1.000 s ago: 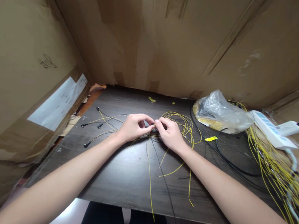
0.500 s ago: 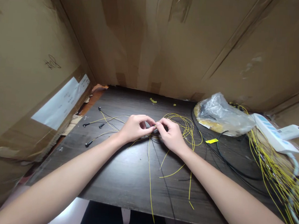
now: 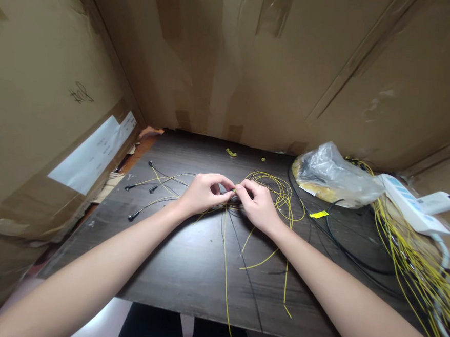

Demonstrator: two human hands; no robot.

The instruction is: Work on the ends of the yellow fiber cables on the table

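Note:
My left hand (image 3: pixel 204 194) and my right hand (image 3: pixel 258 201) meet over the middle of the dark table (image 3: pixel 171 272), thumb and forefinger pinched on each. Between their tips is a thin wire with a tiny yellow piece on it; the fingers hide most of it. Yellow and black wires run under both hands. Left of my left hand lie wire ends with black plugs (image 3: pixel 133 216). A loose coil of yellow wire (image 3: pixel 283 195) spreads beside my right hand. One yellow wire (image 3: pixel 225 271) trails from below the fingertips past the table's front edge.
At the back right lies a clear plastic bag (image 3: pixel 338 179), beside a white power strip (image 3: pixel 409 202). A thick bundle of yellow wires (image 3: pixel 406 253) hangs there. A yellow tag (image 3: pixel 319 214) sits near black cables. Small yellow bits (image 3: pixel 231 152) lie far back. Cardboard walls (image 3: pixel 225 60) enclose the table.
Both hands keep their pinch at the same spot, with only slight finger movement. The whole view has shifted a little, so things appear slightly lower and further right.

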